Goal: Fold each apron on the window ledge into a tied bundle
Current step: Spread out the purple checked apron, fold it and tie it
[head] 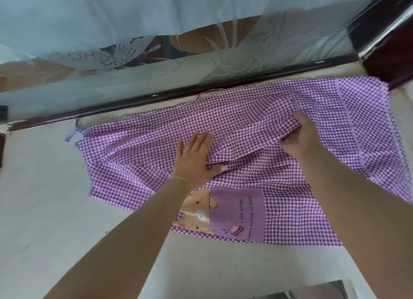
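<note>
Pinning the apron (257,124) flat, left hand (196,157) has fingers straight; right hand (299,140) pinches a fold. Ledge (55,198) looks slick, so tugging could drag everything crooked.

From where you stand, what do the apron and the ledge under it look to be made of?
The apron looks like thin woven cotton or a cotton blend, matte: purple-white gingham that wrinkles softly where the right hand gathers it and the left hand presses it flat. The ledge looks like pale stone or painted concrete, smooth and dull; which one, I cannot tell.
</note>
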A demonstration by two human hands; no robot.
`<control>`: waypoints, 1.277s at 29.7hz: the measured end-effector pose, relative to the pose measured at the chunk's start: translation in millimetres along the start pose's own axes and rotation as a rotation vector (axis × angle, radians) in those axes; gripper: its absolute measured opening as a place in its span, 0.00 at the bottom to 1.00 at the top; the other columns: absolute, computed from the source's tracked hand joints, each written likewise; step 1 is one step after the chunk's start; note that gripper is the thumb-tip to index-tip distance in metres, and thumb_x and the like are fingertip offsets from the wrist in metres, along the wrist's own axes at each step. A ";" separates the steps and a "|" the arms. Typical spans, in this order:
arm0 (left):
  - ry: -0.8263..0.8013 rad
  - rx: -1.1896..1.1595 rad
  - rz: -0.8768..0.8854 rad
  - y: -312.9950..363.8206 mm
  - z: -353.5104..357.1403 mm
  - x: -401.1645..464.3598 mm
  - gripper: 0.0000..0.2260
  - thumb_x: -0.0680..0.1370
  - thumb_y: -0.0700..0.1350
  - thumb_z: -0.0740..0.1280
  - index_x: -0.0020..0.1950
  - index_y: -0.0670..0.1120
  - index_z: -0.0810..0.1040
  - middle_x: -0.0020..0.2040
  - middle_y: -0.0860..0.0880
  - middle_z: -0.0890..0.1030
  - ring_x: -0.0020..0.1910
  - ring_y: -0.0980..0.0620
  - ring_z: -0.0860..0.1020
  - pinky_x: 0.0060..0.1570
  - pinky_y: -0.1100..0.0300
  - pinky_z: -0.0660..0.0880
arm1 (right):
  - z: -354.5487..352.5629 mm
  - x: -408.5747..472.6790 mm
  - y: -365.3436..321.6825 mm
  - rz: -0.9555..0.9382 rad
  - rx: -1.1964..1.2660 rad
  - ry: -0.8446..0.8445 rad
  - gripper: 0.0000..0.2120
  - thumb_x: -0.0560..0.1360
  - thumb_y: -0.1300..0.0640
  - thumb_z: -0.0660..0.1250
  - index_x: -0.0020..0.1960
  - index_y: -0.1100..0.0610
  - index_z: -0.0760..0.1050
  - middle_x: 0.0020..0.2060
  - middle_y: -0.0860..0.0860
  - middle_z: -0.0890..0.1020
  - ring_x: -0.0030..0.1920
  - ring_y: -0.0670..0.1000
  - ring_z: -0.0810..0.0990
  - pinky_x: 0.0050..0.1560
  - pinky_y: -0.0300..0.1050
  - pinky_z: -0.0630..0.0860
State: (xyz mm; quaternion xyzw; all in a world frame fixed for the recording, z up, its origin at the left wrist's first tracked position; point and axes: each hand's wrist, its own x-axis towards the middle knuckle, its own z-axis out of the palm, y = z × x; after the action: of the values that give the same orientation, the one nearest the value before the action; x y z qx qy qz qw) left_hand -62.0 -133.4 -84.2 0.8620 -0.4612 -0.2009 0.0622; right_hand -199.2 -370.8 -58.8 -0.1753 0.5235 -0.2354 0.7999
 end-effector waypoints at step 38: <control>0.084 0.083 -0.201 -57.9 55.0 -146.6 0.23 0.69 0.37 0.72 0.64 0.46 0.75 0.60 0.45 0.77 0.57 0.42 0.76 0.56 0.47 0.76 | -128.2 -106.2 130.5 -0.980 -2.425 -0.525 0.35 0.61 0.57 0.76 0.65 0.59 0.66 0.61 0.60 0.75 0.58 0.65 0.76 0.56 0.64 0.75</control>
State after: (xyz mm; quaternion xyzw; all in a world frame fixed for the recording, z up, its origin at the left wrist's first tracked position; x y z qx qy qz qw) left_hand -112.0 23.9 -108.8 0.9135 -0.3772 -0.1506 0.0254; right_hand -328.2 -207.6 -97.4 -0.9799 0.1152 0.1553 0.0488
